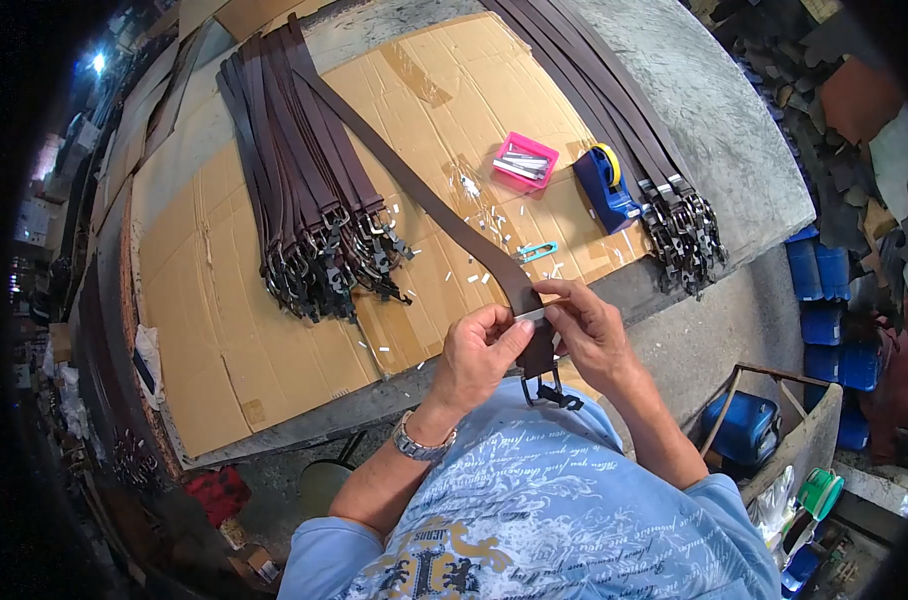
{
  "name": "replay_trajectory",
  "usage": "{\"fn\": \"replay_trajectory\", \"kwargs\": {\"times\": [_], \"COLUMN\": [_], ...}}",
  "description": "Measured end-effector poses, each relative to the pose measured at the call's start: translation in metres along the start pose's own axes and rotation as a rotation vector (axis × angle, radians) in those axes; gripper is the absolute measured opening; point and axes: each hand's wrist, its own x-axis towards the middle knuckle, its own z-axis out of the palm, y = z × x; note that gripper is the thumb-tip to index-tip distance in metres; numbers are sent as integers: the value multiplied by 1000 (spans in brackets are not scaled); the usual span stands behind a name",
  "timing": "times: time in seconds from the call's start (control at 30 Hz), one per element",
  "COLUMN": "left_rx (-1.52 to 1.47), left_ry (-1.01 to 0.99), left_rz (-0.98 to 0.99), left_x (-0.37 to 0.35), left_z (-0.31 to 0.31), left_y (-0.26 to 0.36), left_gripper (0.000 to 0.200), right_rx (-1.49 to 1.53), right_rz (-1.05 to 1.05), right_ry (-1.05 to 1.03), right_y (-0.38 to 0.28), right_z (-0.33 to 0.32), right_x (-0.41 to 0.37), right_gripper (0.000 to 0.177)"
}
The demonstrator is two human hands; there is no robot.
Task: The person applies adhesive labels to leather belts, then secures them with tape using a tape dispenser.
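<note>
A dark brown belt (444, 215) runs from the left pile across the cardboard down to my hands. Near its buckle (549, 390), a pale strip (530, 315) lies across the leather. My left hand (479, 350) is closed on the belt's left edge, its thumb pressing the strip's end. On the opposite edge, the fingers of my right hand (596, 335) pinch the belt and the strip's other end. The buckle hangs below both hands, close to my shirt. Just beyond them lie light blue thread snips (537, 251) among scattered small white pieces.
Brown cardboard (204, 340) covers much of the table. Buckled belts are piled at left (294, 150), with another belt pile (614, 90) at right. A pink tray (522, 184) holds pale strips beside a blue tape dispenser (604, 195). Blue containers (819, 270) stand beyond the table's right edge.
</note>
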Motion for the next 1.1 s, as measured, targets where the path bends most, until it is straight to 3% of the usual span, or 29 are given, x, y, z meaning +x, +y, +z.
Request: {"fn": "replay_trajectory", "kwargs": {"times": [0.23,0.3,0.33,0.4,0.63,0.73,0.83,1.03,1.1], "left_rx": [-17,-194,-146,-108,-290,-590,-597,-561,-510], "left_ry": [69,59,71,132,390,319,215,350,362], "left_rz": [77,-36,-34,33,260,216,153,137,158], "left_x": [4,2,2,5,36,50,60,68,66], "left_z": [10,19,20,21,56,73,86,124,130], "left_y": [-5,4,1,-4,13,21,10,11,9], "left_gripper": [22,20,21,21,24,38,43,51,49], "right_rx": [50,70,90,135,-2,35,-104,52,301], "right_rz": [-45,-49,-2,96,-15,39,-37,-73,-22], "right_ry": [-5,-32,-38,-81,-336,-363,-404,-346,-534], "right_y": [1,1,0,4,30,19,32,32,29], "right_z": [0,-6,-10,-18,-68,-83,-105,-130,-126], "right_x": [-4,-2,-2,-2,3,1,8,61,86], "right_gripper": [38,41,41,43,37,34,34,44,45]}}
